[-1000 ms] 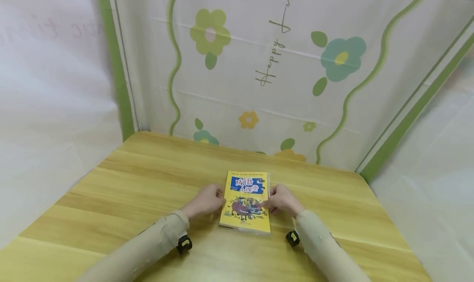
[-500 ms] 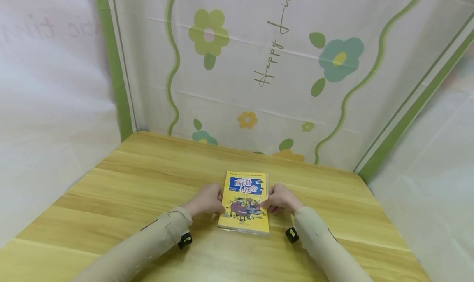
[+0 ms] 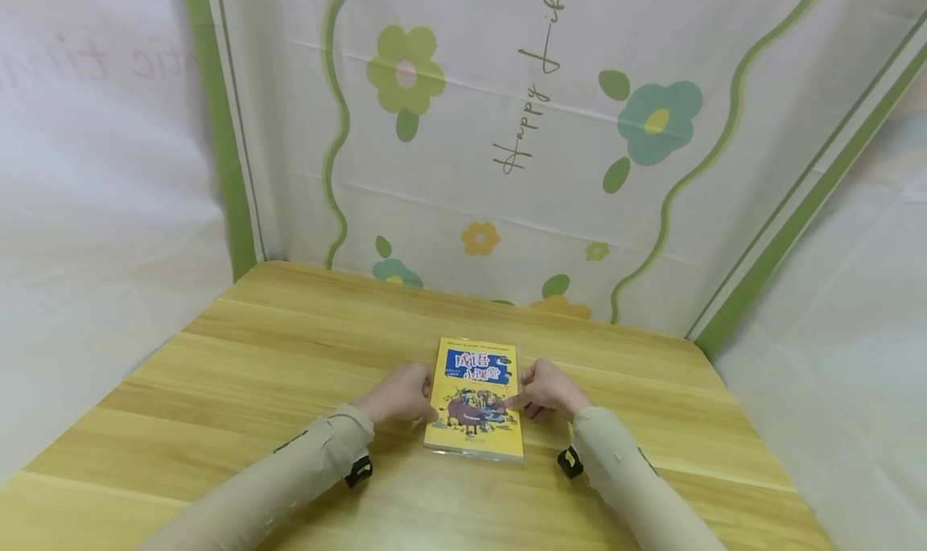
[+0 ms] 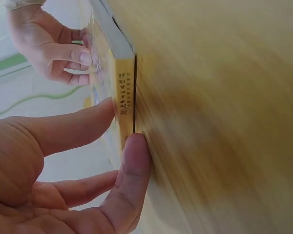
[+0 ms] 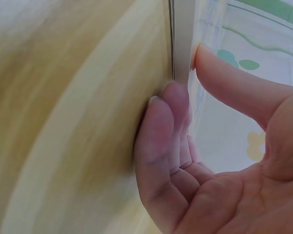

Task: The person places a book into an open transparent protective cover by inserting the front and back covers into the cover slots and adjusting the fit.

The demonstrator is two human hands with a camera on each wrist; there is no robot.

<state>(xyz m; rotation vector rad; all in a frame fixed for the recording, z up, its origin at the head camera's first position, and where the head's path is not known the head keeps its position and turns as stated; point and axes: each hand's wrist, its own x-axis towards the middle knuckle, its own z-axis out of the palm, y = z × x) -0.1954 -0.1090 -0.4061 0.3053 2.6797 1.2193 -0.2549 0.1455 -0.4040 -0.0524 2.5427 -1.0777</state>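
Observation:
A yellow paperback book (image 3: 474, 438) with a blue title panel and a purple ox drawing lies flat on the wooden table, cover up, in a clear sleeve. At its left edge my left hand (image 3: 398, 392) pinches it. The left wrist view shows the thumb (image 4: 83, 124) on the cover side and a fingertip (image 4: 136, 151) low at the spine (image 4: 124, 92). My right hand (image 3: 548, 390) pinches the opposite edge. In the right wrist view the thumb (image 5: 224, 73) presses the cover side, while curled fingers (image 5: 158, 129) meet the page edge (image 5: 182, 44) near the tabletop.
The wood-grain table (image 3: 290, 334) runs back to a white flowered curtain (image 3: 449, 149). White sheets hang at the left (image 3: 109, 213) and right sides. A black wrist device (image 3: 570, 461) sits under the right sleeve, another (image 3: 358, 470) under the left.
The head view has shifted slightly, so the scene sits a little further left and lower. Both hands keep their places at the book's edges.

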